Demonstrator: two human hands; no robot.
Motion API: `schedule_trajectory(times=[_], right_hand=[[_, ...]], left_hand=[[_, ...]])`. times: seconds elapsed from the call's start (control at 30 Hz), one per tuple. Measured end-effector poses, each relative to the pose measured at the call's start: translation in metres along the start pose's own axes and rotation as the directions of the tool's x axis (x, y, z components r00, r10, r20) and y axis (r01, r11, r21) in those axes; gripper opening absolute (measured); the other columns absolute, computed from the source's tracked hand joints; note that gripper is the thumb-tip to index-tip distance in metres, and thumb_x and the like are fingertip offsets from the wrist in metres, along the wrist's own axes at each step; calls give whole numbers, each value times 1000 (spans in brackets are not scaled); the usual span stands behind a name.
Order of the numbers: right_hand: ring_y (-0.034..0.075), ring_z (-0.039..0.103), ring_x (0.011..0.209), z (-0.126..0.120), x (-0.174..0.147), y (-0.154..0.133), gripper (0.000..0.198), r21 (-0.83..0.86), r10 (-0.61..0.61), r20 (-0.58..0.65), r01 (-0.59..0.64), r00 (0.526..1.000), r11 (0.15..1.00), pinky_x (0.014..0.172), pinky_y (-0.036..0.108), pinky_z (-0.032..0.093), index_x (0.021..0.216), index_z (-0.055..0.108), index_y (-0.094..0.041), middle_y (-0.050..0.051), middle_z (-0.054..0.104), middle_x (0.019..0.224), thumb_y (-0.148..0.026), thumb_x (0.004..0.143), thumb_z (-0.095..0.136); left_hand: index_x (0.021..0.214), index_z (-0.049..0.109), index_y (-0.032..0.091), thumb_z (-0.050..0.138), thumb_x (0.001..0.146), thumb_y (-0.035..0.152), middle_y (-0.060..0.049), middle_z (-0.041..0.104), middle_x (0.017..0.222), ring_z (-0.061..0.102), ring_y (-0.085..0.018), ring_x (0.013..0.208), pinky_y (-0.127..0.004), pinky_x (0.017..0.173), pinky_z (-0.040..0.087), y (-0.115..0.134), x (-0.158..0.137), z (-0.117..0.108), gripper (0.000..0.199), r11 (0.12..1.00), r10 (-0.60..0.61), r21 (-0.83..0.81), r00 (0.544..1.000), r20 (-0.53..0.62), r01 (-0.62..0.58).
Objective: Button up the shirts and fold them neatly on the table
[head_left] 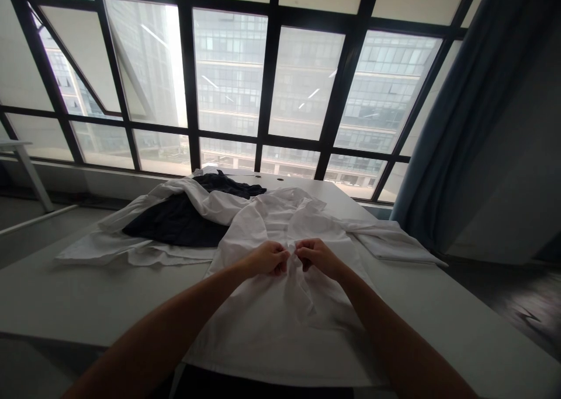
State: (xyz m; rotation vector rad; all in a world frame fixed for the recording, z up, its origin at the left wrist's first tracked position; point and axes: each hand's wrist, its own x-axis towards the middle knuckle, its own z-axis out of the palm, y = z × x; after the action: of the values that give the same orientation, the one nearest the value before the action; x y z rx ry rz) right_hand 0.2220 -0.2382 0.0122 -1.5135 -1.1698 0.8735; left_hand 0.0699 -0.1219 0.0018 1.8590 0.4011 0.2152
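Note:
A white shirt [258,323] lies spread on the table in front of me, its near hem hanging at the front edge. Both hands meet over its middle front. With fingers curled, my left hand [270,259] pinches the cloth near the front opening. My right hand [316,254] is closed on the same shirt just to the right, a small gap between the two. Below them a loose white strip of fabric hangs in folds. Fingertips are partly hidden, so I cannot make out any button.
Rumpled white clothes [144,253] and a dark garment [179,221] lie on the left of the white table [438,305]. Folded white cloth [394,241] rests at the right. Behind stand large windows [230,72], one tilted open, and a blue curtain [451,136].

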Motion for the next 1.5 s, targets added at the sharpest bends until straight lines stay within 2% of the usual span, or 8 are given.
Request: schedule_trajectory(times=[0.2,0.37,0.5,0.6,0.73,1.03,1.4,1.5], right_hand=[[11,56,52,-1,-2,-1,27,-31,51,46,-49,998,998,51,23,49,70,63,-14,-1,59,57,-40,69,67],[9,50,51,0,-3,-2,40,-273,-63,115,92,991,958,47,20,43,70,63,-14,-2,55,57,-53,73,67],[8,47,48,-1,-3,-1,36,-398,-88,68,108,994,911,45,19,39,62,59,-15,-3,50,52,-47,77,63],[9,49,47,-2,-2,0,28,-438,-124,48,132,991,889,45,20,37,63,62,-14,-2,53,52,-39,77,62],[10,49,47,0,-2,1,23,-372,-113,7,107,994,922,45,21,37,71,67,-12,-1,57,55,-35,73,66],[9,48,47,2,2,8,22,-317,-117,-7,109,993,942,45,20,36,70,69,-13,-1,58,54,-35,72,67],[8,52,50,4,-3,-1,28,-222,30,-35,-37,999,974,47,21,45,76,70,-12,-1,60,59,-36,65,74],[10,56,53,4,-3,-2,29,-124,80,1,-79,997,989,50,23,49,75,68,-12,0,62,59,-39,66,71]], left_hand=[[72,55,15,53,81,41,2,57,59,52,-9,48,-21,48,40,0,0,0,28,1000,18,-3,1000,-1,-18],[73,57,14,54,80,38,2,58,58,53,-10,49,-21,49,40,-2,1,1,25,1000,10,-29,1000,-13,-10],[70,56,14,53,80,38,1,59,59,52,-9,48,-21,48,39,-4,2,0,26,1000,17,-21,1000,-23,-17],[68,56,14,51,81,37,1,59,59,51,-9,48,-21,47,38,-4,2,0,26,1000,21,-14,1000,-24,-21],[67,56,14,49,81,35,1,59,59,50,-9,48,-21,47,37,-3,2,1,26,1000,2,-20,1000,-18,-2],[68,57,14,49,81,34,0,60,62,51,-8,49,-21,46,37,-1,1,2,25,1000,-19,-23,999,-45,17],[66,58,14,53,79,42,0,60,62,51,-9,50,-22,49,37,-3,1,3,32,998,-52,-30,998,-39,51],[66,57,14,56,78,45,0,60,62,50,-9,50,-22,50,37,-1,0,3,34,997,-67,-37,997,-49,65]])
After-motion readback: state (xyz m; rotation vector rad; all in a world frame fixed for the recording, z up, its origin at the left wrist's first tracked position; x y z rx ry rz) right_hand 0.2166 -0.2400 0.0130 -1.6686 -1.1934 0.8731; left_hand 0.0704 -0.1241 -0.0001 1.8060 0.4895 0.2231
